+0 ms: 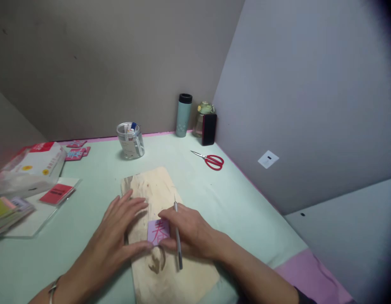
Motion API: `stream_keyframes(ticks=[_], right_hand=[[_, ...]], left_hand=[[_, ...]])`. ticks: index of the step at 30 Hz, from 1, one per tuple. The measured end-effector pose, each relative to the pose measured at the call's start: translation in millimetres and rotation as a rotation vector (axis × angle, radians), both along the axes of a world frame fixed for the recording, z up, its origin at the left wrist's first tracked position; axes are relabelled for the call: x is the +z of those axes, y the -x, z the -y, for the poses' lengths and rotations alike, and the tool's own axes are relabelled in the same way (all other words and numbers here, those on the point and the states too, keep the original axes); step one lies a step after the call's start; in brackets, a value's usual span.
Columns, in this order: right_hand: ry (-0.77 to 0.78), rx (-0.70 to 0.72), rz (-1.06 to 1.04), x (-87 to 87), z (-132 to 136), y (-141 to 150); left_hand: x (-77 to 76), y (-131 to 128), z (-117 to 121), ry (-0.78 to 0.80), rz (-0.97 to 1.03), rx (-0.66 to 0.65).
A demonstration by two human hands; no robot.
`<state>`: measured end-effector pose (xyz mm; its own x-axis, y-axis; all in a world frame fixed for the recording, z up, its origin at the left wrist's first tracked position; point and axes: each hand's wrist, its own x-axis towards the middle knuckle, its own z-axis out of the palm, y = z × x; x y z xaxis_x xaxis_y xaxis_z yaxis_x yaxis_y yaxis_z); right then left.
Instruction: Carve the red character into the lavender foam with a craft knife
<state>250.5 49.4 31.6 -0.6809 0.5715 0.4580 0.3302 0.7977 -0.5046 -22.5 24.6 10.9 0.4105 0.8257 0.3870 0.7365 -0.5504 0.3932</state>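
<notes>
A small purple paper square [157, 231] with a red character on it lies on a pale wooden board [152, 188]. My left hand [119, 230] lies flat beside it, fingers stretched out, with the thumb touching the paper's lower left edge. My right hand [190, 232] is closed round a thin metal craft knife [177, 236], whose blade tip points away from me above the paper; its fingers also press on the paper's right edge.
Red scissors [211, 161] lie to the right of the board. A clear jar of pens [130, 140], a teal flask [184, 115], a glass pot [204, 113] and a dark phone [209, 129] stand at the back. Paper packs [33, 169] pile at the left. Walls close off the back and right.
</notes>
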Motion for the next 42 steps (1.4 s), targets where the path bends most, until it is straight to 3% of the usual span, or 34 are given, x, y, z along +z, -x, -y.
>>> stream_keyframes(ticks=[4,7,10,17,20,27,42], right_hand=[[0.249,-0.049,-0.187,6.8,0,-3],[0.537,-0.081,-0.374,14.5,0,-8],[0.697,-0.061,-0.452,18.8,1,-11],[0.691,-0.067,-0.479,18.4,-1,-8],[0.770,-0.066,-0.511,15.6,-4,-3],[1.029,-0.211,-0.667,5.8,-5,9],[1.038,-0.222,-0.706,9.7,-3,9]], left_hand=[[-11.4,-16,8,-0.031,-0.070,-0.069],[-10.0,-23,12,-0.047,-0.035,-0.067],[-7.2,-25,12,-0.062,-0.003,-0.060],[-18.3,-24,8,-0.071,0.022,-0.070],[-20.2,-25,9,-0.055,0.051,-0.068],[-17.9,-26,9,-0.083,0.071,-0.067],[-17.3,-27,10,-0.099,0.076,-0.048]])
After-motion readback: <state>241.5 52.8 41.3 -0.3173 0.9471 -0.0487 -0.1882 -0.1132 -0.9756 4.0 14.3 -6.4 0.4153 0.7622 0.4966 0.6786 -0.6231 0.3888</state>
